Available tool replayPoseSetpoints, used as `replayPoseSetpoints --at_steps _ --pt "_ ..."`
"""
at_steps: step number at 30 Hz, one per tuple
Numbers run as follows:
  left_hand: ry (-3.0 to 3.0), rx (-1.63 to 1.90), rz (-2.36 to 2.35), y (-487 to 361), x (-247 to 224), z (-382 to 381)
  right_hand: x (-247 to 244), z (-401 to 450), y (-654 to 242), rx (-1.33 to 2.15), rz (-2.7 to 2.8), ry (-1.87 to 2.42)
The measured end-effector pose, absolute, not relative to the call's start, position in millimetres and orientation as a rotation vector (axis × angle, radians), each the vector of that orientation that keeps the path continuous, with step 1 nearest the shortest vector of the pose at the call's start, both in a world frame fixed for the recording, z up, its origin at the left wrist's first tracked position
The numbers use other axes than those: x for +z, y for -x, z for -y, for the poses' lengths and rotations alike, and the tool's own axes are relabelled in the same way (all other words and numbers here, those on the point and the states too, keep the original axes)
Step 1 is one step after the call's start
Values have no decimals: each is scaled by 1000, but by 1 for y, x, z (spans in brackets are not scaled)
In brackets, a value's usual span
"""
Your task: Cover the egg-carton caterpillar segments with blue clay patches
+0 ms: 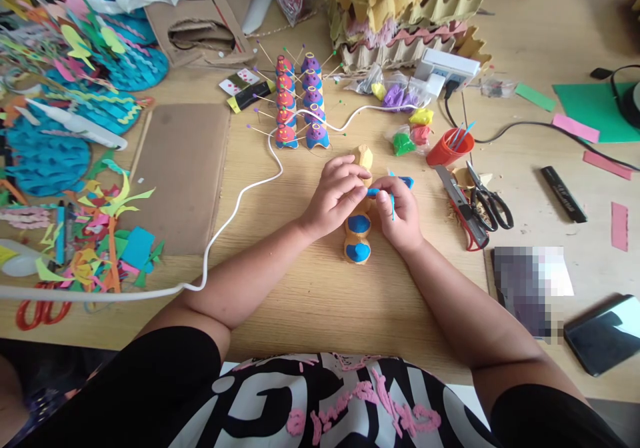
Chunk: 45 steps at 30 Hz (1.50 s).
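In the head view, my left hand and my right hand meet over the table. Between their thumbs and fingertips is a small piece of blue modelling clay; a thin blue strand hangs at my right thumb. Beneath them runs a strip of egg-carton cups, partly covered by my hands. Its two nearest cups carry blue clay. A blue packet lies behind my right hand, mostly hidden.
Two decorated egg-carton caterpillars with pins stand ahead. A white cord crosses the table. On the right are an orange cup, scissors and a cutter. Paper scraps lie left; egg trays are stacked behind.
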State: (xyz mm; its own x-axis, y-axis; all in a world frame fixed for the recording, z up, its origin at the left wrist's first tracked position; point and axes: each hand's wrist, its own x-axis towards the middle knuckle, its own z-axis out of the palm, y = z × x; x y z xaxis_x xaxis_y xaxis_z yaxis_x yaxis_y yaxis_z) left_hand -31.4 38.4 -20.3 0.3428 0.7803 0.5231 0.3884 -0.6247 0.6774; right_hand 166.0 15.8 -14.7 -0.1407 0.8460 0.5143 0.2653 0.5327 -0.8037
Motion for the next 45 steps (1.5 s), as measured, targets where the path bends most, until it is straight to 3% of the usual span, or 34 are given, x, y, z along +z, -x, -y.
replayPoseSetpoints --at_steps 45 --pt "-2174 1286 -1107 31 -20 -39 -12 -16 -165 752 1690 1042"
